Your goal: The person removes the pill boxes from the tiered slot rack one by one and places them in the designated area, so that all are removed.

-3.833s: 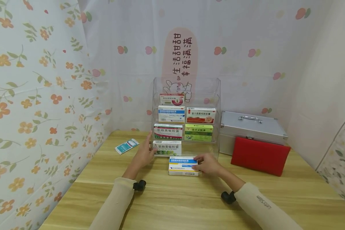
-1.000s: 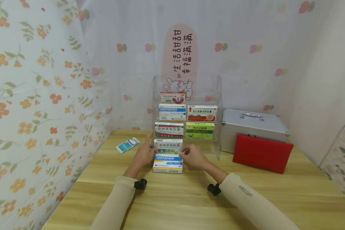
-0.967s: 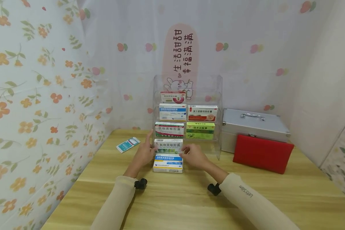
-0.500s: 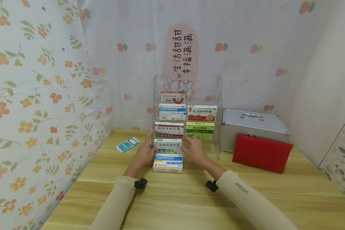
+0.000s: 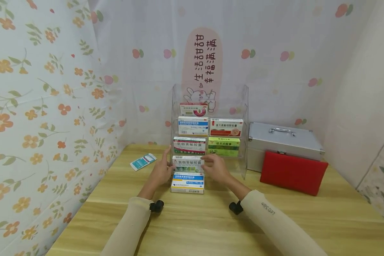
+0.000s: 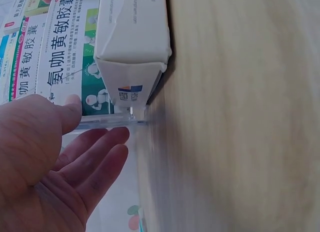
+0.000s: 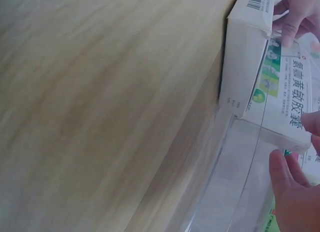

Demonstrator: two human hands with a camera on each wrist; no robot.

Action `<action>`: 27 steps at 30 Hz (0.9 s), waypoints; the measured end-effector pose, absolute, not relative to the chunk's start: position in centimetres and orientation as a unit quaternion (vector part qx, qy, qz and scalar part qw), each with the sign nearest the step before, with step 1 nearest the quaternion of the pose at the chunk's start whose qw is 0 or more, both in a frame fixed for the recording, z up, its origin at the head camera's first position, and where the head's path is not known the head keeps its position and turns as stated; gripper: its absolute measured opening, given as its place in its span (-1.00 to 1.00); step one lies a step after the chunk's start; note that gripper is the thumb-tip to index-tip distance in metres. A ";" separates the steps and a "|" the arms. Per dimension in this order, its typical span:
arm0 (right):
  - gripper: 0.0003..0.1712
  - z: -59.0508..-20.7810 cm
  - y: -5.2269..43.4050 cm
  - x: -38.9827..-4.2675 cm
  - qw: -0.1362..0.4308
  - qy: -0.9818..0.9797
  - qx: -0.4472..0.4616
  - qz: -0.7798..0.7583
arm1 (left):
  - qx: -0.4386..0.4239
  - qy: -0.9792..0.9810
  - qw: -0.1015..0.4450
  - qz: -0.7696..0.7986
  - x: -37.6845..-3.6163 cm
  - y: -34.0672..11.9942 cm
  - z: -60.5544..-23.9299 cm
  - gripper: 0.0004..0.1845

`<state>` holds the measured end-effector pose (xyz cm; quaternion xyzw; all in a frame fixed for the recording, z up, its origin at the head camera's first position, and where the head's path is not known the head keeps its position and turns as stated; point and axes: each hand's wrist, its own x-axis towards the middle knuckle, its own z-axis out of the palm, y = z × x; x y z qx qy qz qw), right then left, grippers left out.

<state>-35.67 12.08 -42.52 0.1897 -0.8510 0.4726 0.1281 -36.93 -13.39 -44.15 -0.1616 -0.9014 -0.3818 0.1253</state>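
Observation:
A clear acrylic rack [image 5: 244, 106] stands at the back of the wooden table [image 5: 211, 227] with medicine boxes on its tiers. On the bottom tier sits a green-and-white box [image 5: 187, 164] [image 6: 60, 57] [image 7: 285, 87]. My left hand [image 5: 161, 170] [image 6: 55, 157] rests with straight fingers against the rack's left side, thumb on the box front. My right hand [image 5: 215, 168] [image 7: 295, 192] pinches that box's right end between thumb and fingers. A blue-and-white box [image 5: 187, 182] [image 6: 132, 32] [image 7: 245, 57] lies flat on the table just in front of the rack, between my hands.
A silver case [image 5: 283, 140] with a red pouch [image 5: 293, 172] leaning on it stands right of the rack. A teal-and-white sachet [image 5: 143, 161] lies to the left. Floral curtains close in the left, back and right sides.
My right hand let go of the blue-and-white box after sliding it left in front of the rack, then rose to the right end of the bottom-tier box. The left hand stayed put.

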 end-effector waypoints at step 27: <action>-0.79 -43.0 12.1 -36.6 0.104 -0.843 0.202 0.488 | -0.140 -0.902 0.112 -0.392 -37.0 -13.4 -44.2 -0.16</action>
